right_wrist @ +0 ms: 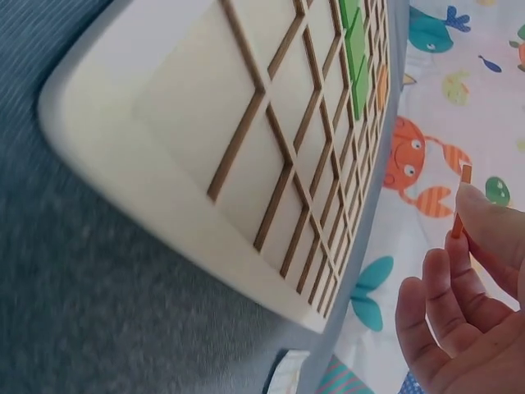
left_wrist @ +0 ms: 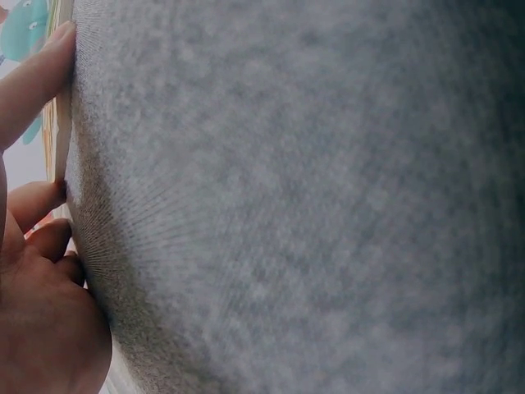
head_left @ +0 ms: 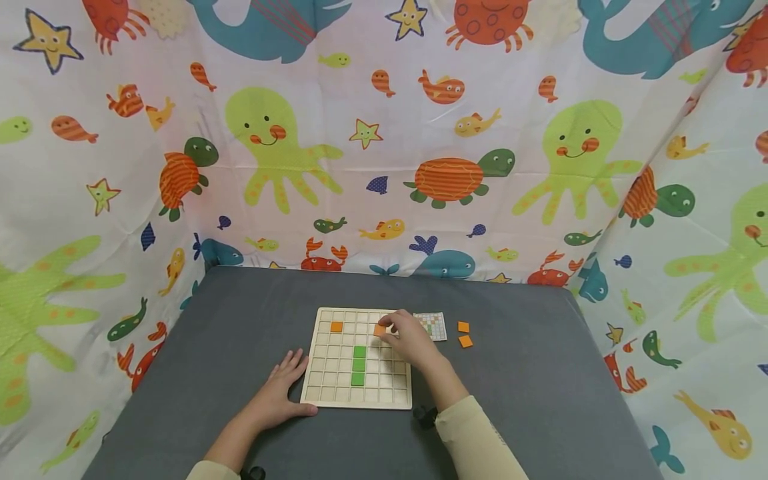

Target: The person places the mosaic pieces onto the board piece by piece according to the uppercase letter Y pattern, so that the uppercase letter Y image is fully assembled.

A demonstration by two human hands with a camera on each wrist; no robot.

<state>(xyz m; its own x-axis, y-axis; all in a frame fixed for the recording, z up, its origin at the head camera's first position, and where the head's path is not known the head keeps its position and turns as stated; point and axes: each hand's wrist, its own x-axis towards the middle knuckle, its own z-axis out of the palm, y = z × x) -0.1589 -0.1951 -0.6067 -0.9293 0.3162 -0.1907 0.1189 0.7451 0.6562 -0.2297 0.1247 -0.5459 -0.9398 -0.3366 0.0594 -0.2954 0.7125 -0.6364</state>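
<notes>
I am in a small play corner, screened by white fabric (head_left: 348,190) in front of me and on both sides. It hangs creased like a curtain and carries a children's print: smiling octopuses (head_left: 264,123), striped turtles (head_left: 449,179), crabs (head_left: 321,264), starfish, whales and little fish. Before me is a counter (head_left: 540,373) in plain grey, bearing a pale gridded board (head_left: 385,380), green tiles (head_left: 358,365), orange tiles (head_left: 463,327) and a small patterned card (head_left: 437,327), which look like a puzzle game. The fabric hides whatever lies behind it, so I cannot tell whether this is a home, a classroom or a studio.
</notes>
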